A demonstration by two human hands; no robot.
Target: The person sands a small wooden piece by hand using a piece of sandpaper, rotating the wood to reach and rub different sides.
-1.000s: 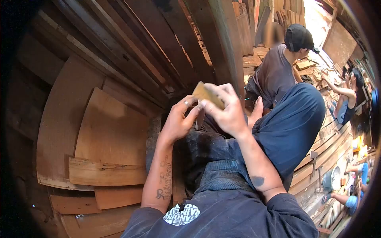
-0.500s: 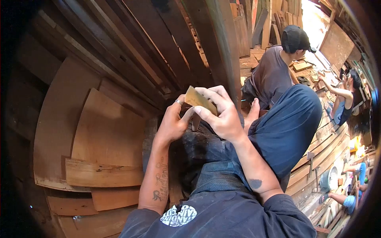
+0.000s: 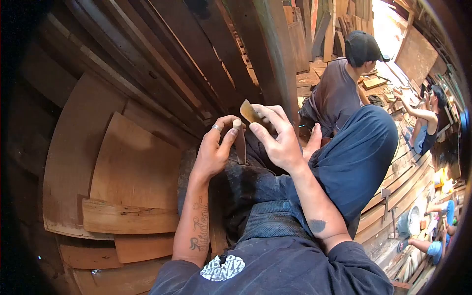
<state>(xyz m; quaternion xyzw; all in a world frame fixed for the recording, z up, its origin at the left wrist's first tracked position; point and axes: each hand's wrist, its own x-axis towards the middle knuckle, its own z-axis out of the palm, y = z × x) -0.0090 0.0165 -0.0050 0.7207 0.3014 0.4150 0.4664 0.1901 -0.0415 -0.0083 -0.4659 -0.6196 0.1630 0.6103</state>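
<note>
My left hand (image 3: 212, 152), with a ring on one finger, is closed around a slim wooden piece with a pale rounded end (image 3: 240, 141). The piece stands roughly upright between thumb and fingers, and its lower part hangs down over my lap. My right hand (image 3: 281, 145) pinches a bent, tan sheet that looks like sandpaper (image 3: 250, 113) between thumb and fingers. A small gap separates the sheet from the wooden piece's rounded end. Both hands are above my dark trousers (image 3: 250, 179).
Wooden panels (image 3: 132, 162) lean at my left, and tall dark planks (image 3: 236, 44) stand ahead. A person in a black cap (image 3: 339, 83) sits close at front right. Farther right are another seated person (image 3: 427, 118), a bucket (image 3: 409, 221) and tools on the slatted floor.
The sandpaper-like sheet has come off the wooden piece's end, moving slightly right with my right hand. The rounded end is now uncovered beside my left thumb.
</note>
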